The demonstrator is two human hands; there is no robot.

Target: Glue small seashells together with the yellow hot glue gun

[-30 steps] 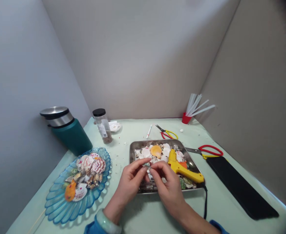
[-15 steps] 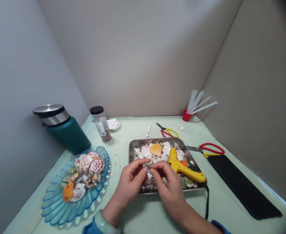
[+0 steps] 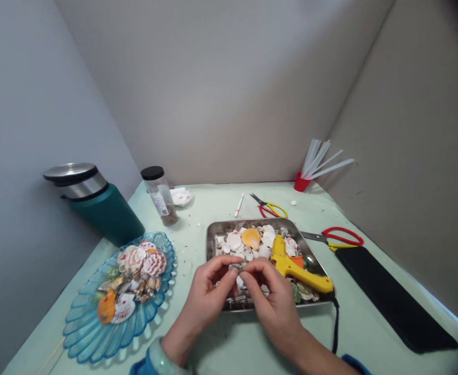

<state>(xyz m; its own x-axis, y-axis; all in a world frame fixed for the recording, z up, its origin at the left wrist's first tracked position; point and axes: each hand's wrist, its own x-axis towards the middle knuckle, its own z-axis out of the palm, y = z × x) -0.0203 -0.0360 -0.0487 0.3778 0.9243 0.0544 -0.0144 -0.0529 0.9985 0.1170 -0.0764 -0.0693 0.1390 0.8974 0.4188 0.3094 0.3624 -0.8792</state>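
Observation:
Both my hands meet over the near edge of a steel tray [image 3: 213, 235] full of seashells. My left hand [image 3: 207, 297] and my right hand [image 3: 271, 299] pinch one small greenish shell [image 3: 237, 267] between their fingertips, fingers closed on it. A yellow glue gun [image 3: 295, 265] lies across the tray just right of my right hand, its black cord running off the tray's near right corner. An orange shell [image 3: 250, 237] lies among white ones at the tray's back.
A blue glass dish [image 3: 91, 328] holding glued shells sits at the left. Behind it stand a teal flask [image 3: 99, 208] and a black-capped jar [image 3: 159, 195]. Two scissors [image 3: 270, 207], [image 3: 336, 237], a red cup of glue sticks [image 3: 302, 182] and a black flat case [image 3: 393, 297] lie right.
My hands have stayed together on the small shell, with only slight finger shifts. The view has drifted a little, so everything sits slightly lower left than before.

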